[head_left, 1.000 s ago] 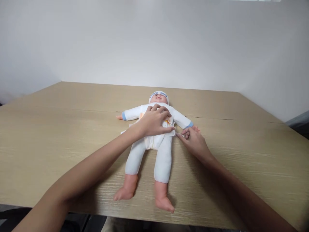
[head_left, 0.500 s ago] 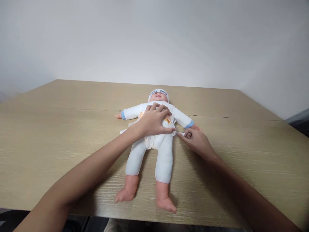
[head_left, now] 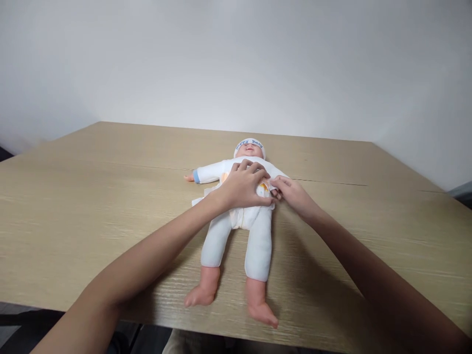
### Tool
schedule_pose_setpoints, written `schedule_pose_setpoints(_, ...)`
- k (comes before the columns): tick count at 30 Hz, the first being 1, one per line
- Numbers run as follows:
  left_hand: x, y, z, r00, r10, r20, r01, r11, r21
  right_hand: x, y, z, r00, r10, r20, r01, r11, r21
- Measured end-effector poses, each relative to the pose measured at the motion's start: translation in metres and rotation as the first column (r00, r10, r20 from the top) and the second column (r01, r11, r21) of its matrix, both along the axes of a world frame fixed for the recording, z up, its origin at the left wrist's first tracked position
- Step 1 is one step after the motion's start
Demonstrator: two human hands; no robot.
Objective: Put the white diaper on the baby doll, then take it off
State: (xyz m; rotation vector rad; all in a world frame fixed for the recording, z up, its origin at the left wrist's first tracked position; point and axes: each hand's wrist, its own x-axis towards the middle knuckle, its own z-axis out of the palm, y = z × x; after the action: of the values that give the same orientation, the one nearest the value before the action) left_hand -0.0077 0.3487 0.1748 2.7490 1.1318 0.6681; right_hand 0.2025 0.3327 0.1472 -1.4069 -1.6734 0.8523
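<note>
A baby doll (head_left: 258,246) in a white suit and a cap lettered "Happy Baby" lies on its back, feet towards me. Round its hips is a white diaper (head_left: 244,216) with an orange print on the front. My left hand (head_left: 246,186) rests over the diaper's front, fingers spread and thumb apart, pressing on it. At the doll's side on the right, my right hand (head_left: 289,192) pinches the diaper's side tab between thumb and forefinger. The other side tab (head_left: 197,201) sticks out on the left. My right hand hides the doll's arm on that side.
The doll lies on a wide wooden table (head_left: 110,211) with a thin seam running across it. A pale wall (head_left: 236,64) rises behind the far edge. Dark objects show below the near edge.
My right hand has moved up and inward with the tab, from beside the doll's hip to the diaper's upper front. My left hand stays on the diaper. The view has shifted slightly.
</note>
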Motion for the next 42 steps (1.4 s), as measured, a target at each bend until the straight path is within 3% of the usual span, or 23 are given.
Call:
schedule_pose_setpoints(4, 0.000, 0.000, 0.001, 1.000, 0.004, 0.002, -0.004, 1.000, 0.002, -0.017, 0.005, -0.004, 0.998, 0.003, -0.062, -0.004, 1.000, -0.021)
schedule_pose_setpoints(7, 0.000, -0.002, 0.003, 1.000, 0.002, -0.010, -0.002, 1.000, 0.009, -0.020, -0.009, -0.009, 0.992, -0.028, -0.123, 0.033, 0.999, 0.035)
schedule_pose_setpoints(11, 0.000, -0.001, 0.002, 1.000, -0.008, -0.020, 0.008, 1.000, -0.011, -0.018, -0.039, -0.018, 0.997, -0.071, -0.027, 0.076, 0.944, 0.322)
schedule_pose_setpoints(15, -0.004, 0.003, 0.003, 0.999, -0.036, 0.020, 0.037, 0.997, -0.071, -0.015, -0.052, -0.026, 0.986, 0.021, 0.163, -0.104, 0.848, 0.519)
schedule_pose_setpoints(19, -0.021, 0.009, 0.008, 0.952, -0.201, 0.230, 0.253, 0.940, -0.229, -0.010, -0.052, -0.031, 0.959, 0.058, 0.278, -0.202, 0.826, 0.526)
schedule_pose_setpoints(22, -0.044, 0.011, 0.002, 0.844, -0.192, 0.501, 0.355, 0.900, -0.254, -0.008, -0.051, -0.031, 0.946, 0.075, 0.316, -0.239, 0.820, 0.521)
schedule_pose_setpoints(25, -0.078, 0.010, -0.019, 0.816, -0.048, 0.576, 0.237, 0.937, -0.258, -0.008, -0.053, -0.030, 0.946, 0.067, 0.318, -0.234, 0.819, 0.524)
schedule_pose_setpoints(28, -0.114, 0.005, -0.043, 0.850, 0.142, 0.507, 0.004, 0.961, -0.276, -0.010, -0.055, -0.026, 0.956, 0.009, 0.294, -0.179, 0.812, 0.556)
schedule_pose_setpoints(31, -0.142, -0.001, -0.057, 0.879, 0.286, 0.381, -0.191, 0.944, -0.268, -0.021, -0.055, -0.013, 0.965, -0.078, 0.249, -0.101, 0.769, 0.631)
schedule_pose_setpoints(34, -0.154, -0.003, -0.060, 0.915, 0.349, 0.203, -0.288, 0.916, -0.278, -0.040, -0.050, 0.011, 0.962, -0.089, 0.258, -0.113, 0.731, 0.673)
schedule_pose_setpoints(37, -0.155, -0.003, -0.059, 0.924, 0.379, 0.053, -0.349, 0.891, -0.291, -0.064, -0.040, 0.034, 0.924, 0.001, 0.382, -0.262, 0.728, 0.633)
schedule_pose_setpoints(39, -0.155, -0.003, -0.059, 0.925, 0.378, 0.024, -0.352, 0.882, -0.313, -0.078, -0.032, 0.043, 0.869, 0.028, 0.493, -0.339, 0.761, 0.554)
schedule_pose_setpoints(42, -0.156, -0.003, -0.060, 0.932, 0.359, 0.052, -0.316, 0.874, -0.369, -0.094, -0.022, 0.044, 0.799, 0.000, 0.601, -0.319, 0.848, 0.424)
